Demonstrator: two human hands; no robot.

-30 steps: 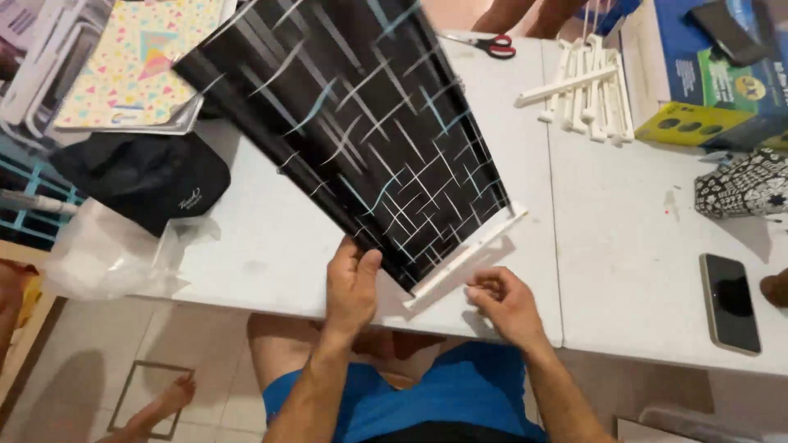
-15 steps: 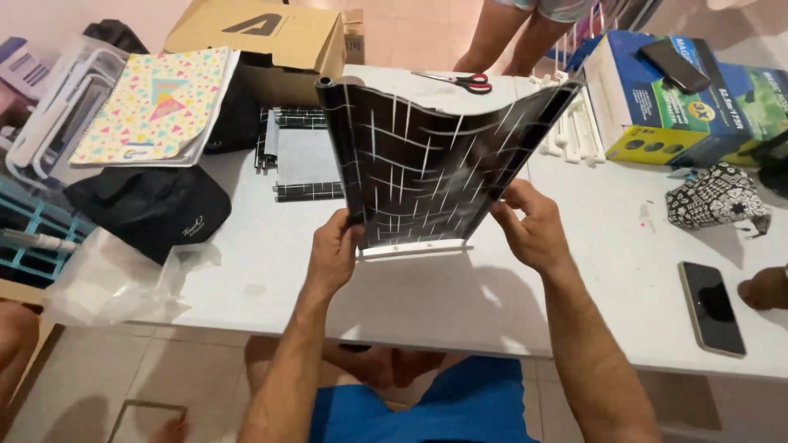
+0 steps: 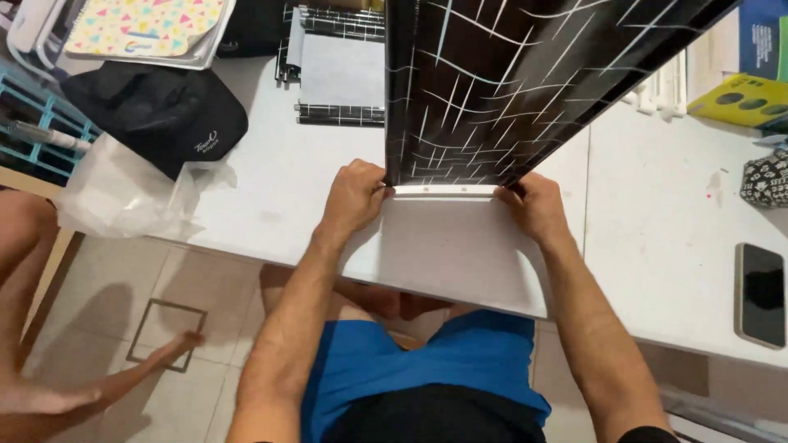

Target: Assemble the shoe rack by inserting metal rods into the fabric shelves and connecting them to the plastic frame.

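Observation:
I hold a glossy black sheet (image 3: pixel 501 90) with a white line pattern upright over the white table (image 3: pixel 657 246). A white strip (image 3: pixel 443 190) runs along its bottom edge. My left hand (image 3: pixel 355 197) grips the lower left corner of the sheet at the strip's end. My right hand (image 3: pixel 535 207) grips the lower right corner. The sheet rises out of the top of the view and hides the table behind it.
A black cap (image 3: pixel 156 115) and clear plastic bag (image 3: pixel 123 197) lie at the table's left. A patterned folder (image 3: pixel 144 29) and flat black-and-grey piece (image 3: pixel 336 78) lie behind. A phone (image 3: pixel 761 294) rests right. Another person's leg (image 3: pixel 29 271) is at the left.
The sheet went from lying flat across the table to standing upright, held by its bottom strip. Both hands shifted to its lower corners and the view moved closer.

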